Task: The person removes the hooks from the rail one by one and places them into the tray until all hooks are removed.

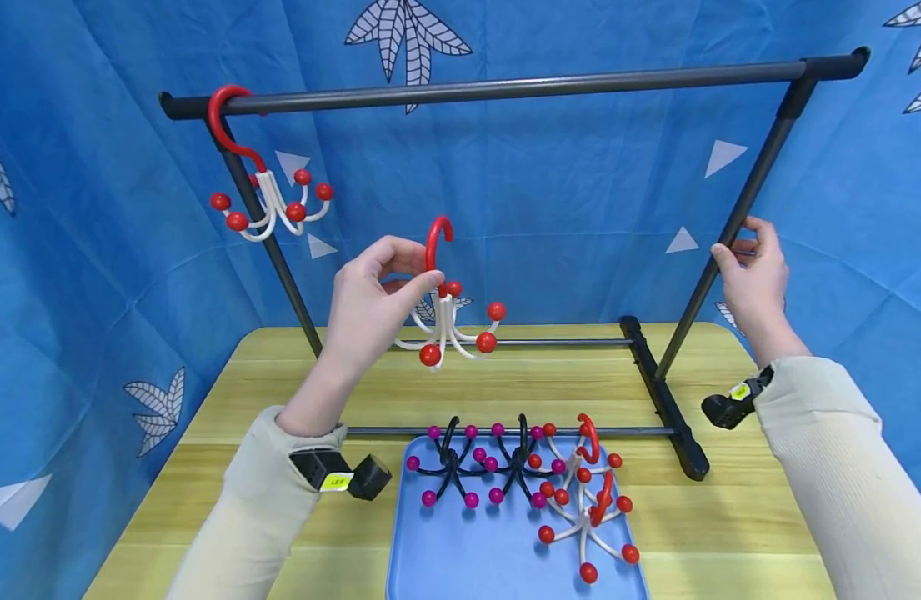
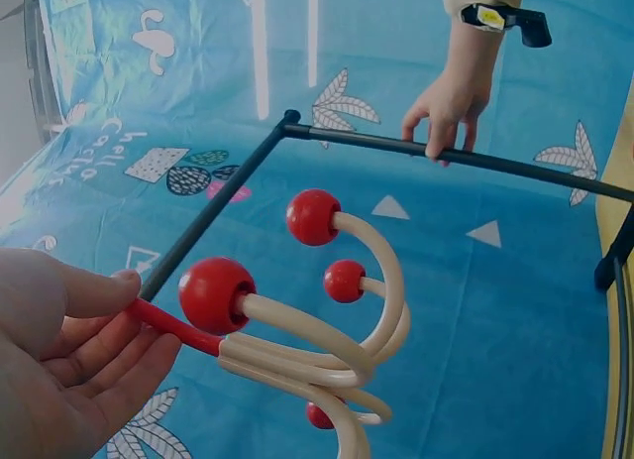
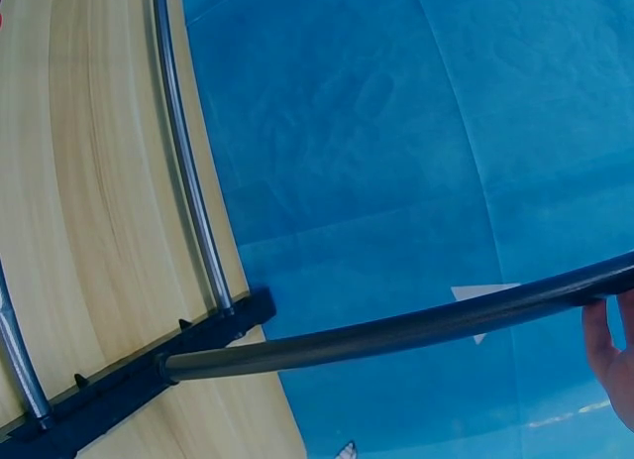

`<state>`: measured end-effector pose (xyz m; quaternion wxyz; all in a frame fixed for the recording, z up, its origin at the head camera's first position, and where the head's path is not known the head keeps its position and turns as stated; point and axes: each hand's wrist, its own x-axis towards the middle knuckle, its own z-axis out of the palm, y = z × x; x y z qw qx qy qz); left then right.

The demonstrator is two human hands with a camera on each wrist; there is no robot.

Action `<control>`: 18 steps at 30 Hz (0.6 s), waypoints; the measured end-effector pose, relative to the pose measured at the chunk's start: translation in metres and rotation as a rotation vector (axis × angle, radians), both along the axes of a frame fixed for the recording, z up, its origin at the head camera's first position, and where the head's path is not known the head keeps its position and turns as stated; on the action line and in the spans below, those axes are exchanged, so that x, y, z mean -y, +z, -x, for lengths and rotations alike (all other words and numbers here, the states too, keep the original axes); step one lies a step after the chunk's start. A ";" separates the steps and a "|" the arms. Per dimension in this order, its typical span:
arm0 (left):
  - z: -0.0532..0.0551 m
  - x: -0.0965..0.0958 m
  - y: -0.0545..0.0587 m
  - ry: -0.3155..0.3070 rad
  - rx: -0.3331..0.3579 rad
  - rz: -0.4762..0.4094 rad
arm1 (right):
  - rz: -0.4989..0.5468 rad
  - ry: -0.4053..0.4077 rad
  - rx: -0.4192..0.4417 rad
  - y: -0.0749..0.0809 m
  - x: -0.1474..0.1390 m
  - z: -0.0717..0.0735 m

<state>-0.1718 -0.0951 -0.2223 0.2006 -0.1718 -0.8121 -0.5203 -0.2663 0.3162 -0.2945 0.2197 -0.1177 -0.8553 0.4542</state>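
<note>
Left hand point(image 1: 377, 300), centre-left of frame: thumb and fingers closed in a pinch on the red hook stem of a white multi-arm hanger point(image 1: 446, 310) with red ball tips. That hanger is mid-frame, upright in the head view, its hook below the top rail point(image 1: 505, 86) and apart from it. Right hand point(image 1: 756, 271), right side of frame: thumb and fingers closed around the right upright point(image 1: 765, 158) of the black rack.

Matching white hanger point(image 1: 269, 187), upper left, hangs by its red hook over the rail's left end. Blue tray point(image 1: 468, 562), bottom centre, carries two black hangers with magenta balls point(image 1: 450, 460) side by side at its far edge, plus two white-and-red hangers point(image 1: 586, 525) overlapping at its right side. Tray sits on the wood-grain table point(image 1: 212, 467); blue leaf-print backdrop point(image 1: 565, 183) behind. Dark camera on each wrist point(image 1: 347, 477), cream sleeves point(image 1: 828, 450).
</note>
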 end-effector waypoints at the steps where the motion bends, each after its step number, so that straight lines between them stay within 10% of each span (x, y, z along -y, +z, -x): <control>1: -0.001 0.000 -0.002 -0.003 0.006 -0.002 | -0.001 0.000 0.001 0.000 0.000 0.000; 18: -0.019 -0.017 -0.044 -0.114 0.150 -0.042 | 0.013 0.012 -0.014 0.004 0.001 -0.003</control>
